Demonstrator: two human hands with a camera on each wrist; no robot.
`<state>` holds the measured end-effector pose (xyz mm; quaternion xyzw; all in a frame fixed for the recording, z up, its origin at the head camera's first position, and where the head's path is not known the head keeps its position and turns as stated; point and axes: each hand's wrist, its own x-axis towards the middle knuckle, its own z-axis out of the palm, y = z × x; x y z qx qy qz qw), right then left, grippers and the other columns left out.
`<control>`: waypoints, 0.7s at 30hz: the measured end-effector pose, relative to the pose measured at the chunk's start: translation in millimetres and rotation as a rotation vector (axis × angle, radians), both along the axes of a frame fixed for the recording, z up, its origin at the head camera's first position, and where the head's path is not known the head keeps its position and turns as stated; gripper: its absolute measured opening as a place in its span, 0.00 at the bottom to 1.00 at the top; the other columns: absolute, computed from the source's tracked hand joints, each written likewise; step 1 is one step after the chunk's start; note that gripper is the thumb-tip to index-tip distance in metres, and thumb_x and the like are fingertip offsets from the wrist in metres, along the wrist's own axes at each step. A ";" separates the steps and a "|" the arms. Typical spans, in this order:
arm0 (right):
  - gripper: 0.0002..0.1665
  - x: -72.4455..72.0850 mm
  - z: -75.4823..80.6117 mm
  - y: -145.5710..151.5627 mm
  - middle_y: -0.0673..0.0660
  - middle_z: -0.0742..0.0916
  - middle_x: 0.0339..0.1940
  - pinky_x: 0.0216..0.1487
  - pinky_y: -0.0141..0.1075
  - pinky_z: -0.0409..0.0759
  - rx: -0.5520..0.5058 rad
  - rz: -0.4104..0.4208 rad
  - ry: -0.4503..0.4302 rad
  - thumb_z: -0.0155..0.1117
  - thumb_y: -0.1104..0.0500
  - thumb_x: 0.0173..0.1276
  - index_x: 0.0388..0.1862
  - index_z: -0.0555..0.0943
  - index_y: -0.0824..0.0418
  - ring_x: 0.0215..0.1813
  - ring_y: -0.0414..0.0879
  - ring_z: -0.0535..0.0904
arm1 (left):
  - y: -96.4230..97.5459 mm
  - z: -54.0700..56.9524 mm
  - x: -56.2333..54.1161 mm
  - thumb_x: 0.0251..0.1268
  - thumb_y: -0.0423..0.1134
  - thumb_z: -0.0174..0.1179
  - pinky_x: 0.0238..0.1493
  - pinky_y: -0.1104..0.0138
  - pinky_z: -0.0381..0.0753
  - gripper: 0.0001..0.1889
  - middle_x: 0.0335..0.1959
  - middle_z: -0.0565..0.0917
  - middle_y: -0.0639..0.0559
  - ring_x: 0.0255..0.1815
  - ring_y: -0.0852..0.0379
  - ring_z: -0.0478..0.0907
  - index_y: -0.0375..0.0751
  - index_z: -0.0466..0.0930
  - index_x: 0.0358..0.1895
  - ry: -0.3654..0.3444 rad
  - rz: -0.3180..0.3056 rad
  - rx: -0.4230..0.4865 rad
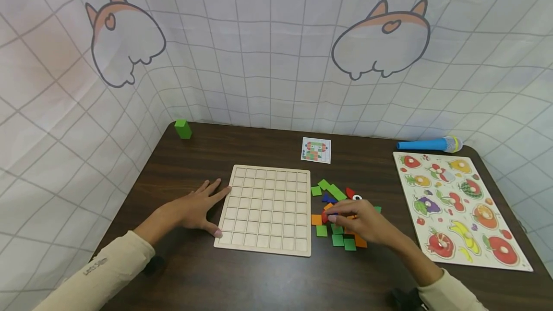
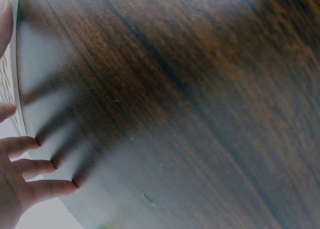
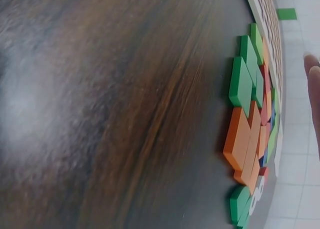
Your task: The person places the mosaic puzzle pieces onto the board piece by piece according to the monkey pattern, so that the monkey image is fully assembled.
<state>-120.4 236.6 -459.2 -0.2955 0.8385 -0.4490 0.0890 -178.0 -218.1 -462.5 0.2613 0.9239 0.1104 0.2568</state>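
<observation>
A pale wooden grid board (image 1: 268,210) lies on the table with bare squares. My left hand (image 1: 196,208) has its fingers spread beside it, the thumb and a fingertip touching its left edge. In the left wrist view, the straight fingers (image 2: 42,189) reach to the dark tabletop. My right hand (image 1: 363,220) hovers over a pile of flat coloured pieces, thumb and forefinger close together by a red piece (image 1: 325,216). Whether anything sits between them cannot be made out. Around it lie green pieces (image 1: 338,240), orange pieces (image 3: 238,139) and small blue ones.
Behind the board lies a picture card (image 1: 316,150). A fruit puzzle board (image 1: 464,210) and a blue toy microphone (image 1: 427,145) occupy the right side. A green block (image 1: 183,129) stands at the far left corner. Patterned cloth (image 1: 268,52) hangs behind the table.
</observation>
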 end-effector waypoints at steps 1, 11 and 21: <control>0.12 -0.6 -0.6 -1.0 0.59 0.90 0.45 0.33 0.32 0.82 -0.002 0.008 0.001 0.62 0.62 0.74 0.51 0.87 0.66 0.33 0.44 0.83 | 0.0 0.1 0.1 0.45 0.73 0.68 0.67 0.26 0.52 0.65 0.82 0.40 0.33 0.80 0.24 0.38 0.51 0.43 0.83 -0.001 0.001 0.001; 0.22 -7.5 -0.3 -11.6 0.50 0.83 0.24 0.23 0.30 0.74 0.049 -0.041 -0.059 0.67 0.56 0.72 0.58 0.79 0.68 0.21 0.34 0.72 | -0.5 -0.1 0.8 0.45 0.72 0.69 0.66 0.26 0.52 0.65 0.82 0.40 0.34 0.80 0.24 0.38 0.51 0.42 0.83 -0.005 0.008 0.005; 0.15 -16.7 -2.4 -20.4 0.49 0.83 0.27 0.28 0.31 0.77 0.071 -0.069 -0.002 0.67 0.55 0.72 0.51 0.85 0.62 0.25 0.36 0.75 | -0.8 -0.8 0.3 0.45 0.72 0.69 0.66 0.25 0.52 0.65 0.83 0.40 0.34 0.80 0.24 0.37 0.51 0.42 0.83 -0.007 0.007 0.015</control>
